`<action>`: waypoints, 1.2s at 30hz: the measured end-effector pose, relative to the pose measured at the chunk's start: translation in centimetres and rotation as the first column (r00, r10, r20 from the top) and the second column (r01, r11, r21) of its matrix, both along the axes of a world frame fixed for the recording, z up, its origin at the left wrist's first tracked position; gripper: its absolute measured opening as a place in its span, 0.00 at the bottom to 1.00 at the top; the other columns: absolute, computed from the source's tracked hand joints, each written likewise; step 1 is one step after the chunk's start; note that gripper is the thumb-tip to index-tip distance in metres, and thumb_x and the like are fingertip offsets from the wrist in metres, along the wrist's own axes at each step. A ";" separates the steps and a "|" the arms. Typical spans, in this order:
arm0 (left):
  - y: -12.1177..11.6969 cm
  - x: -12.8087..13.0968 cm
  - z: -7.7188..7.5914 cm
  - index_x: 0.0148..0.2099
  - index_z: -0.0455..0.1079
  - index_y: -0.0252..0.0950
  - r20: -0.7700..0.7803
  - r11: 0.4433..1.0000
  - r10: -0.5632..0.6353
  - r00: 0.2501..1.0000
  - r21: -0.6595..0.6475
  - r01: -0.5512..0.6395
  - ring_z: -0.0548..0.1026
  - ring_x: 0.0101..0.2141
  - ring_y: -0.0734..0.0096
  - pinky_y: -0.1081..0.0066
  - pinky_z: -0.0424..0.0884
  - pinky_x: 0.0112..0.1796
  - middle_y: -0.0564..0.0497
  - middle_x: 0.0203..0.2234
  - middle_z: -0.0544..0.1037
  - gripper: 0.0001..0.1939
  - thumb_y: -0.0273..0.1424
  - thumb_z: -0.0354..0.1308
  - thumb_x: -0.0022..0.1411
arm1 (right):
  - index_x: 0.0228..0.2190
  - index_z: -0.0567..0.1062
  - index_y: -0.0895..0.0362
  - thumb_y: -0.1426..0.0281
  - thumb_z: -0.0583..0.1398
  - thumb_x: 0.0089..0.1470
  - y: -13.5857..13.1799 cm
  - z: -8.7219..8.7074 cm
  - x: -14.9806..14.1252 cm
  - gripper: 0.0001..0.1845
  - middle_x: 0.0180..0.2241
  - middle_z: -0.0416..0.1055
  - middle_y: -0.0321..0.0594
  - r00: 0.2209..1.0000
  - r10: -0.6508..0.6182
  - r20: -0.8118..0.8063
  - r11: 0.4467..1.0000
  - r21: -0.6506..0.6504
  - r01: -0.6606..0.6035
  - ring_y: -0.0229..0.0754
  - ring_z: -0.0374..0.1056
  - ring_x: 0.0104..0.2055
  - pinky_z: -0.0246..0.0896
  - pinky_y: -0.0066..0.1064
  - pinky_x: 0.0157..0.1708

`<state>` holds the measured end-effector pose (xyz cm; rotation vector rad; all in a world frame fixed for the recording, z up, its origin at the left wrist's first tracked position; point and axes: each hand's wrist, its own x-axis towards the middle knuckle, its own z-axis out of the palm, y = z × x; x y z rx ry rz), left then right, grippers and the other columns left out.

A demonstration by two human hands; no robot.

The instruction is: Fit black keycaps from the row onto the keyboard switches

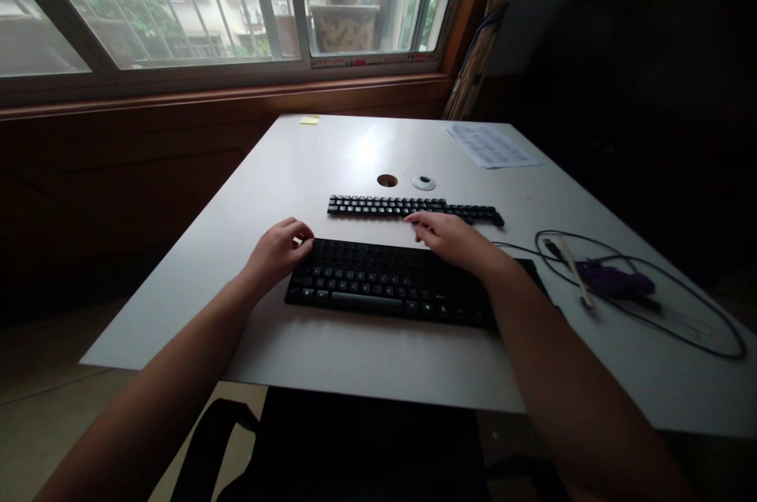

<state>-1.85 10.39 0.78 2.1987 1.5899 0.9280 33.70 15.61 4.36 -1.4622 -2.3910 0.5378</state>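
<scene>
A black keyboard [363, 301] lies on the white desk, with keycaps in its lower left rows; its upper rows look bare. My left hand [282, 246] is at its far left corner, thumb and forefinger closed on the edge there; a small piece between them could not be made out. Behind the keyboard, loose black keycaps [378, 206] stand in neat rows. Over the keyboard's far edge hovers my right hand [449, 238], its forefinger stretched toward the front of those rows and its thumb a little apart. I see nothing held in it.
On the right lie a looped black cable [725, 321], a purple item [618, 280] and a thin pale stick [575, 273]. Farther back are a cable hole [387, 180], its white ring cover [424, 183], printed paper [494, 146] and a yellow note [309, 120].
</scene>
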 end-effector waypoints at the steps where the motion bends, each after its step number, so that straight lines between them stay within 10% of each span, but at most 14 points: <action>1: 0.0 0.0 0.0 0.37 0.75 0.37 -0.002 1.000 0.001 1.000 -0.001 -0.001 0.76 0.33 0.69 0.69 0.77 0.35 0.49 0.36 0.75 0.07 0.34 0.57 0.64 | 0.56 0.74 0.54 0.67 0.53 0.65 0.1 0.1 0.1 0.21 0.45 0.80 0.47 0.997 -0.061 0.049 0.997 0.040 0.059 0.51 0.75 0.47 0.67 0.41 0.49; 11: -0.1 0.1 0.1 0.37 0.75 0.37 0.001 1.000 0.009 1.000 -0.011 -0.009 0.76 0.33 0.69 0.69 0.77 0.35 0.49 0.37 0.75 0.07 0.34 0.58 0.64 | 0.65 0.65 0.52 0.67 0.52 0.66 0.6 -1.2 0.6 0.28 0.55 0.76 0.54 0.946 -0.194 0.262 0.981 0.037 0.191 0.62 0.74 0.54 0.66 0.48 0.50; 25: -0.2 0.2 0.2 0.37 0.75 0.37 -0.007 1.000 0.006 1.000 -0.004 -0.006 0.76 0.33 0.69 0.69 0.77 0.35 0.49 0.36 0.75 0.07 0.34 0.57 0.64 | 0.45 0.82 0.50 0.64 0.56 0.64 0.7 -0.7 0.7 0.16 0.42 0.82 0.43 0.991 -0.092 0.092 0.992 0.094 0.083 0.48 0.77 0.43 0.68 0.37 0.44; 36: -0.2 0.2 0.2 0.37 0.75 0.37 -0.004 1.000 0.009 1.000 -0.011 -0.009 0.76 0.33 0.70 0.70 0.78 0.35 0.49 0.36 0.75 0.07 0.34 0.58 0.65 | 0.52 0.79 0.50 0.66 0.60 0.62 0.9 -1.1 0.4 0.18 0.43 0.81 0.42 0.988 -0.071 0.137 0.997 0.049 0.065 0.46 0.75 0.41 0.66 0.35 0.43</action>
